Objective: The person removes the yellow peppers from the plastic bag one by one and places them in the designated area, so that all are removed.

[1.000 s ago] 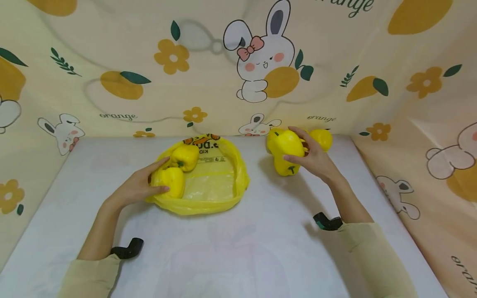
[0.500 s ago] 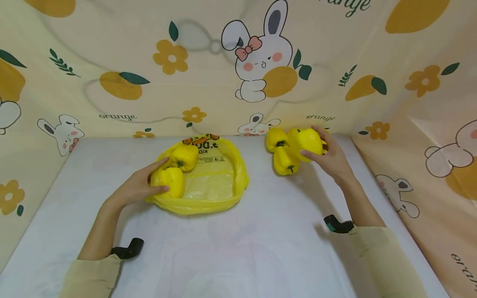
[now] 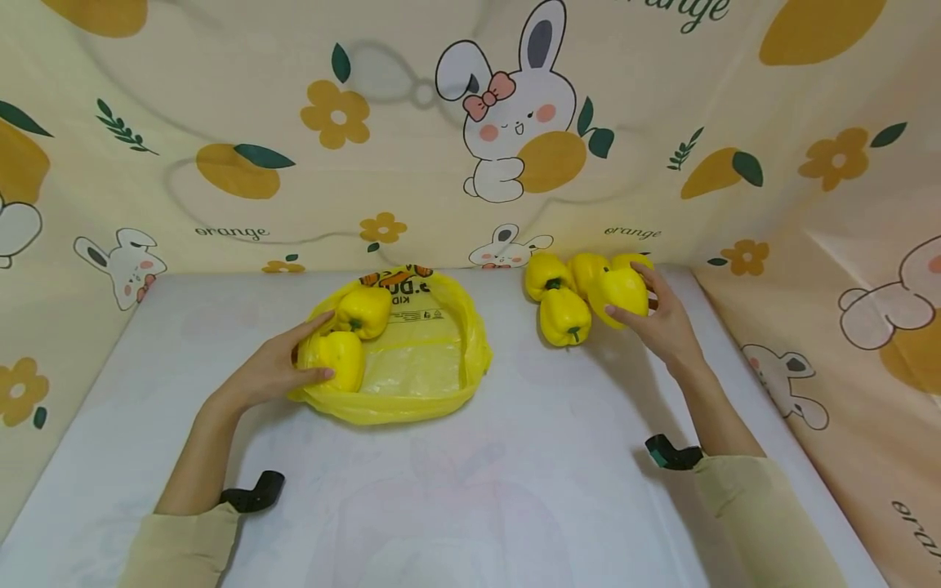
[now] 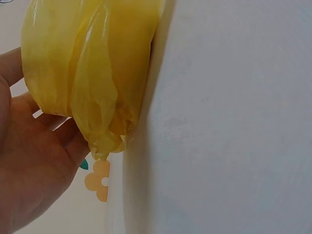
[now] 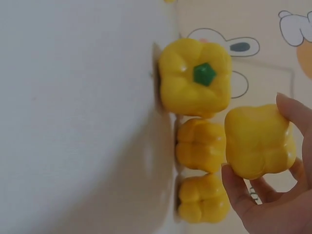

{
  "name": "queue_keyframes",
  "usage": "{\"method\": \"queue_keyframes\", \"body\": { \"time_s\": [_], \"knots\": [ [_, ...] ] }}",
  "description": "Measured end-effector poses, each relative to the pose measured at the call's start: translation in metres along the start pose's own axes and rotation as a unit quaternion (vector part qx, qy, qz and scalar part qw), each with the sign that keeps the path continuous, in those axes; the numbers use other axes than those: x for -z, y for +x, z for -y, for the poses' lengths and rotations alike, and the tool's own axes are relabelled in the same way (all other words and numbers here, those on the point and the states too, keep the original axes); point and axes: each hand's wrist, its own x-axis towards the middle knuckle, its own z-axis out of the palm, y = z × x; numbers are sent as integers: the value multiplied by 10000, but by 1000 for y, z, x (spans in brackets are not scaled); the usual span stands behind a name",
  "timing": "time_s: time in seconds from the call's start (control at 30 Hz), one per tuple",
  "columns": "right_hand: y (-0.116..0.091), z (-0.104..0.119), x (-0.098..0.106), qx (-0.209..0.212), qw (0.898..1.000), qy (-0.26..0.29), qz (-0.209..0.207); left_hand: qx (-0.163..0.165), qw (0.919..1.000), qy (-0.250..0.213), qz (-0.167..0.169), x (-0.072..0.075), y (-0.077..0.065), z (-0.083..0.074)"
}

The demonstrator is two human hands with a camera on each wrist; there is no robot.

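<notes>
My right hand (image 3: 665, 327) holds a yellow bell pepper (image 3: 619, 296) between thumb and fingers. The right wrist view shows this held pepper (image 5: 258, 141) raised above the table, beside several other peppers. A yellow plastic bag (image 3: 412, 408) lies with its mouth spread wide, its rim rolled outward. Two yellow bell peppers sit inside at its left, a rear one (image 3: 365, 310) and a front one (image 3: 341, 358). My left hand (image 3: 268, 369) grips the bag's left side, thumb tip over the front pepper. Crumpled bag plastic (image 4: 95, 73) hides parts of those fingers in the left wrist view.
At the table's back right, a yellow pepper (image 3: 564, 320) with a green stem stands in front of another pepper (image 3: 542, 271). More peppers (image 3: 586, 269) are partly hidden behind the held one. A printed cloth (image 3: 412, 180) hangs behind the white table (image 3: 456, 490).
My right hand has moved right with its pepper, off the front pepper of the group, and lowered slightly in the view. The left hand and bag have kept their place.
</notes>
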Motion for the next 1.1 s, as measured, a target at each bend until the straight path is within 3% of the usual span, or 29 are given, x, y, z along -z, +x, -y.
{"method": "queue_keyframes", "body": {
  "time_s": [0.7, 1.1],
  "knots": [
    [-8, -20, -15, -231, 9986, 35, 473, 86, 9999, -54, 23, -2, -2, 3],
    [-1, -36, -21, -81, 9985, -331, 426, -27, 10000, -37, -26, 0, -2, 0]
  ]
}}
